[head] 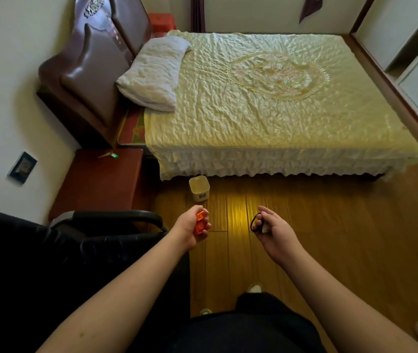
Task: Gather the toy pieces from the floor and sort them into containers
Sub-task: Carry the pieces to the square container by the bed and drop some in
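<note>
My left hand (192,229) grips orange toy pieces (199,222) in its curled fingers, above the wooden floor. My right hand (271,229) pinches a thin black ring (253,222), and a small pale piece (265,228) shows in its palm. A pale open-topped container (199,188) stands on the floor just beyond my left hand, close to the bed's frilled edge. Both hands hover a little apart, side by side.
A bed (266,98) with a yellow cover fills the far side. A red-brown bedside cabinet (101,182) with a small green item (113,155) stands left. A black chair (75,250) is by my left arm. Wooden floor (330,225) stretches right.
</note>
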Demonstrator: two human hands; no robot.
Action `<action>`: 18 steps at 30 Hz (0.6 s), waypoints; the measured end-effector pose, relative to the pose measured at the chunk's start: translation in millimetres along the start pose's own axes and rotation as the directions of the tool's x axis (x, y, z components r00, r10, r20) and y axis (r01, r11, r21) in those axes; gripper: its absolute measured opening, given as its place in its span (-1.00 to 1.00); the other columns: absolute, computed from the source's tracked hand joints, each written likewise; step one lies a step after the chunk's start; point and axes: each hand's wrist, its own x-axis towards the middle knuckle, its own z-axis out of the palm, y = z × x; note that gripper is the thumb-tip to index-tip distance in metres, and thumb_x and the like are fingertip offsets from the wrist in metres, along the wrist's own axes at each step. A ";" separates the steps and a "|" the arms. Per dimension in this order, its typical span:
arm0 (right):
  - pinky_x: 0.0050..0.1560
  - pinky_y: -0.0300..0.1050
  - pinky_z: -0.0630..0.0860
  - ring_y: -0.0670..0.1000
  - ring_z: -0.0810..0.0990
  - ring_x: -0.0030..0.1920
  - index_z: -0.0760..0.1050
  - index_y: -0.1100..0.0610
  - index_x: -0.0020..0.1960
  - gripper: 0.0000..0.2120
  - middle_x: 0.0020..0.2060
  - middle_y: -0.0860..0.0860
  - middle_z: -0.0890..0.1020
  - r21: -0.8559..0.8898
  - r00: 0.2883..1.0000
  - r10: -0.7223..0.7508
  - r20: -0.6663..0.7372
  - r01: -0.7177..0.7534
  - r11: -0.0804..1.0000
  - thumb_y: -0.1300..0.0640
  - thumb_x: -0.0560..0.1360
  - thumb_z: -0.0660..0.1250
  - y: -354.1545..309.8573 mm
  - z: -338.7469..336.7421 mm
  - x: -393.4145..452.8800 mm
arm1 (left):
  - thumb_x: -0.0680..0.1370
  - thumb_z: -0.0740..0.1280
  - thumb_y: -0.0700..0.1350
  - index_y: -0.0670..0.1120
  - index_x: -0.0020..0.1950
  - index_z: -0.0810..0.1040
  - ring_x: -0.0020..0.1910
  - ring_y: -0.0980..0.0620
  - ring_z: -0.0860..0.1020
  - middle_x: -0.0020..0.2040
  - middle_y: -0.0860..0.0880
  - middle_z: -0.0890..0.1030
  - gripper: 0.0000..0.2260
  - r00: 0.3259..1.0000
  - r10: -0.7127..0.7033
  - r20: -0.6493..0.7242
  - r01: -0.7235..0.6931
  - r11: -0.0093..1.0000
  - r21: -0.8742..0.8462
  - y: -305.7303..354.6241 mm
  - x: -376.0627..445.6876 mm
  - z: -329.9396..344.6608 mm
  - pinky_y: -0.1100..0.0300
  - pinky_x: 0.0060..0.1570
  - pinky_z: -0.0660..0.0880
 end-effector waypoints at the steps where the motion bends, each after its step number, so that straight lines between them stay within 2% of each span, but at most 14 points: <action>1: -0.14 -0.11 0.56 -0.02 0.55 -0.25 0.46 0.22 0.25 -0.75 -0.19 0.09 0.55 0.010 1.000 0.003 0.005 -0.003 1.000 0.27 0.58 0.20 -6.3 4.0 10.5 | 0.54 0.28 0.02 -0.10 -0.14 0.54 -0.40 0.03 0.54 -0.37 -0.02 0.56 -0.79 1.000 0.003 -0.005 -0.003 1.000 0.000 6.8 8.1 1.2 0.23 -0.46 0.43; 9: -0.10 -0.11 0.51 0.00 0.52 -0.20 0.44 0.24 0.25 -0.75 -0.15 0.11 0.52 0.034 0.998 0.063 0.010 -0.063 0.997 0.29 0.59 0.18 -56.2 33.6 108.7 | 0.54 0.27 0.01 -0.10 -0.14 0.55 -0.40 0.03 0.55 -0.37 -0.02 0.56 -0.80 0.997 -0.020 -0.070 0.020 1.000 -0.004 59.3 85.0 18.2 0.22 -0.46 0.45; 13: -0.06 -0.10 0.52 -0.01 0.53 -0.18 0.46 0.22 0.25 -0.75 -0.13 0.12 0.54 0.001 0.990 0.137 0.018 -0.137 0.991 0.28 0.59 0.19 -89.9 46.2 168.6 | 0.54 0.29 0.01 -0.09 -0.14 0.53 -0.38 0.04 0.53 -0.35 -0.01 0.55 -0.82 0.991 -0.015 -0.130 0.013 1.000 -0.014 92.8 129.0 38.9 0.24 -0.49 0.39; 18: -0.06 -0.08 0.54 -0.02 0.54 -0.21 0.49 0.21 0.22 -0.76 -0.16 0.10 0.56 -0.062 0.979 0.200 0.047 -0.197 0.978 0.26 0.59 0.18 -142.4 63.1 240.4 | 0.52 0.30 -0.02 -0.09 -0.14 0.55 -0.36 0.04 0.54 -0.34 -0.02 0.55 -0.84 0.980 -0.027 -0.198 0.022 0.999 -0.027 133.8 181.8 70.6 0.22 -0.47 0.42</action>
